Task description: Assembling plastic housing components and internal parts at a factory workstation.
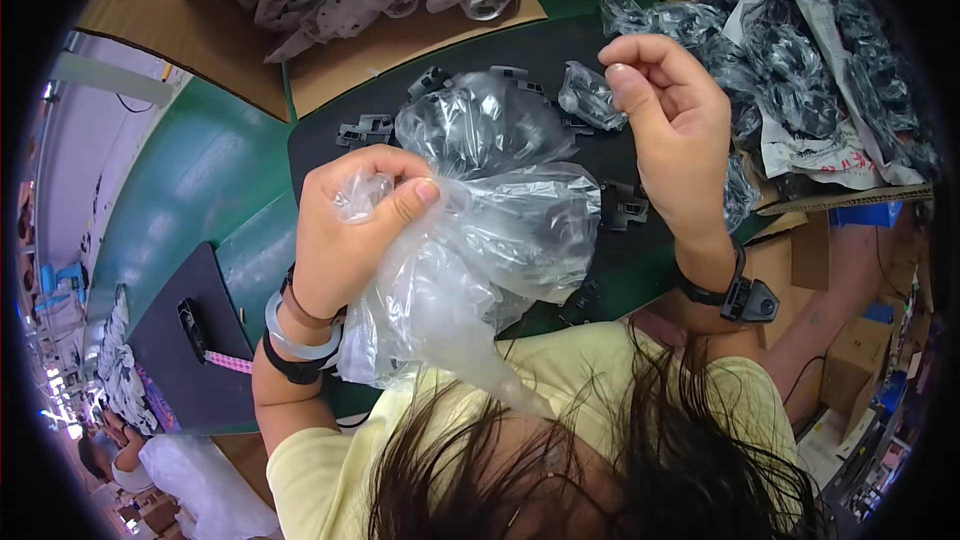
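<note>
At the frame's centre, the left hand (345,240) pinches a crumpled clear plastic bag (480,230) between thumb and fingers. The right hand (670,130), upper right, is raised with fingers curled loosely, holding nothing. Small black plastic parts (365,128) lie on the dark surface (560,40) behind.

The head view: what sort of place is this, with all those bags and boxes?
Likely a factory packing line: small black plastic parts on a dark mat, bagged parts heaped in a cardboard box, and the left hand gripping a clear plastic bag.
</note>
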`<action>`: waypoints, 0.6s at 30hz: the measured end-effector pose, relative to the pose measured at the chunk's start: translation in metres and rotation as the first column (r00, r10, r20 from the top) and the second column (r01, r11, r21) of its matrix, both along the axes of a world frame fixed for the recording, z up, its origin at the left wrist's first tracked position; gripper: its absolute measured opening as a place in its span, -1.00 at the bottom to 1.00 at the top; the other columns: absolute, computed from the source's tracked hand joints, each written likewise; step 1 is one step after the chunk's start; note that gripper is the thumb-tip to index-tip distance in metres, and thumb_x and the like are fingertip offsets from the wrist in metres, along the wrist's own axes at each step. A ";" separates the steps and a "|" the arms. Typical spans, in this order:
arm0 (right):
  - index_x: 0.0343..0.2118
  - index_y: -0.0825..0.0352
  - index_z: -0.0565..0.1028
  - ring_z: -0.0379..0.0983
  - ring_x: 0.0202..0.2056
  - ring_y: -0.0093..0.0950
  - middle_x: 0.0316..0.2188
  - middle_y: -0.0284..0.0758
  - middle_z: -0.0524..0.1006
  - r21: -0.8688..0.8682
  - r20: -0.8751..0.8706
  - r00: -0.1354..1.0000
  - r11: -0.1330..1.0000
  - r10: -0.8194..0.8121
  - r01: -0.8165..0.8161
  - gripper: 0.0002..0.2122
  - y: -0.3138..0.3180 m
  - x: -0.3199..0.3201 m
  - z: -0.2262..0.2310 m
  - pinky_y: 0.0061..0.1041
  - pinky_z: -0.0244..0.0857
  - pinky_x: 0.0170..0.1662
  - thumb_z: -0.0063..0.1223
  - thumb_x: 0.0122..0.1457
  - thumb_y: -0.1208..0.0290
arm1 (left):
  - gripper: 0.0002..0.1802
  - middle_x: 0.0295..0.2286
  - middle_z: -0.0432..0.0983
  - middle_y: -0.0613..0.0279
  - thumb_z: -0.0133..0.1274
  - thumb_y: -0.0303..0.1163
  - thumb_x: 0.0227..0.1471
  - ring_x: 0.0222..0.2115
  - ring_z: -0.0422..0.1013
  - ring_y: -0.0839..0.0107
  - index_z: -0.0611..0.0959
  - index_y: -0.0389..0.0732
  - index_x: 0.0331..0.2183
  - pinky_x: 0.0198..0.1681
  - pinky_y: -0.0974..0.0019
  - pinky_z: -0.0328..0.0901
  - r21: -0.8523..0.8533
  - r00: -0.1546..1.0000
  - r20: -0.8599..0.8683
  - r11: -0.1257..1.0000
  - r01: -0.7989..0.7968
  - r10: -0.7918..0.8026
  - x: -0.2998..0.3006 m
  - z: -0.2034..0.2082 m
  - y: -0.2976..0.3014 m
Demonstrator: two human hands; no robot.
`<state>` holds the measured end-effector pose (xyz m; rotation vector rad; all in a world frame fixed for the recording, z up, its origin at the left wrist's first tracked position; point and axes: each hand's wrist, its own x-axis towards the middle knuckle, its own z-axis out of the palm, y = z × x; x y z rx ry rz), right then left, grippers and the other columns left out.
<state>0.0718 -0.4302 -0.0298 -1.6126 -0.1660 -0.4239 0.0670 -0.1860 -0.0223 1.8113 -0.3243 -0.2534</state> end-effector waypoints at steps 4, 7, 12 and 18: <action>-0.21 0.42 0.44 0.34 -0.28 -0.66 -0.33 -0.40 0.41 -0.271 -0.037 0.937 0.899 0.348 -0.345 -0.82 -0.002 0.000 0.006 -0.73 0.23 -0.21 -0.06 0.09 0.65 | -0.88 -0.54 0.46 0.37 0.13 -0.45 -0.07 -0.51 0.32 0.65 0.60 -0.31 -0.44 -0.41 0.55 0.22 -0.036 0.998 -0.059 0.999 0.004 -0.006 0.004 -0.011 0.003; 0.05 0.36 0.24 0.21 0.06 -0.37 0.02 -0.22 0.23 -0.524 -0.026 0.937 0.793 0.349 -0.310 -0.44 0.005 -0.013 -0.005 -0.43 0.20 0.06 0.16 -0.08 0.54 | -0.86 -0.54 0.47 0.37 0.10 -0.43 -0.04 -0.53 0.33 0.64 0.59 -0.27 -0.37 -0.41 0.56 0.24 -0.275 0.915 -0.384 0.931 -0.238 0.121 0.006 -0.027 0.010; -0.08 0.33 0.33 0.42 -0.23 -0.23 -0.23 -0.18 0.43 -0.457 0.181 0.966 0.886 0.184 -0.083 -0.55 0.046 -0.019 -0.024 -0.44 0.34 -0.21 0.15 -0.11 0.60 | -0.82 -0.50 0.47 0.35 0.09 -0.42 -0.04 -0.49 0.34 0.60 0.58 -0.27 -0.33 -0.38 0.53 0.25 -0.444 0.950 -0.311 0.888 -0.121 -0.026 0.015 -0.023 0.009; -0.46 0.36 0.52 0.44 -0.48 -0.32 -0.54 -0.25 0.49 -0.514 0.148 0.963 0.849 0.227 -0.121 -0.93 0.020 0.001 -0.016 -0.46 0.32 -0.42 0.10 -0.03 0.51 | -0.78 -0.45 0.47 0.31 0.08 -0.39 -0.03 -0.46 0.35 0.55 0.55 -0.28 -0.29 -0.34 0.50 0.26 -0.364 0.962 -0.266 0.930 -0.042 -0.061 0.015 -0.021 0.012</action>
